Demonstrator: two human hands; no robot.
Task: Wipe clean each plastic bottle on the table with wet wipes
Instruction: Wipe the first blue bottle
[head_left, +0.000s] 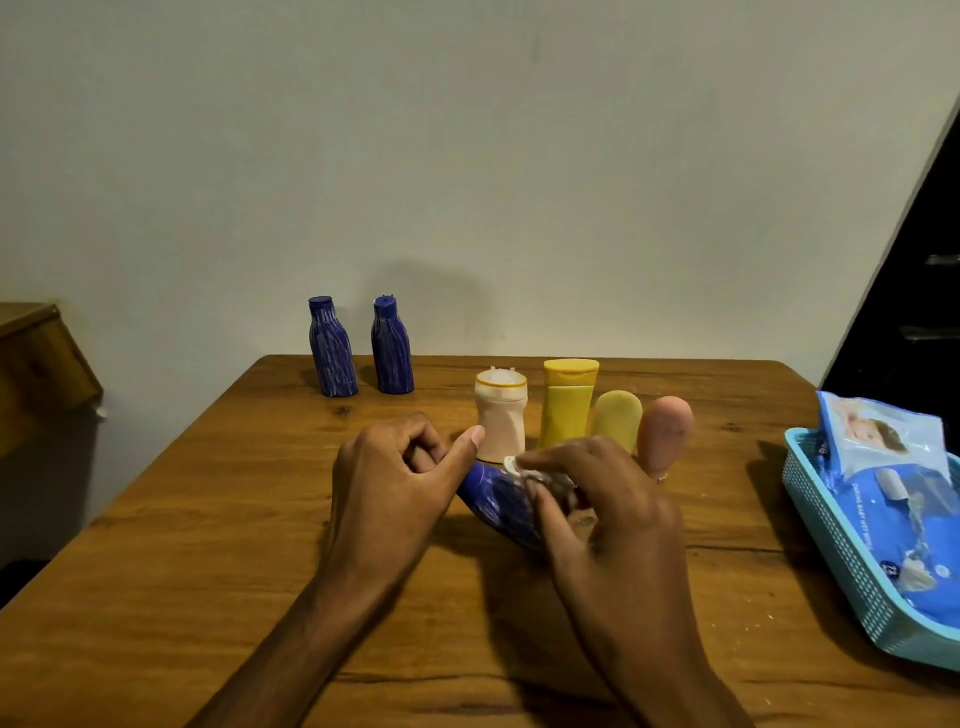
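sideways, white-streaked blue bottle (493, 496)

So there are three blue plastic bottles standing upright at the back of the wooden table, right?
Not three. The head view shows two blue plastic bottles standing upright at the back of the wooden table.

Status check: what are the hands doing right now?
Left hand grips blue bottle. Right hand rubs wipe on it. Nothing in the way.
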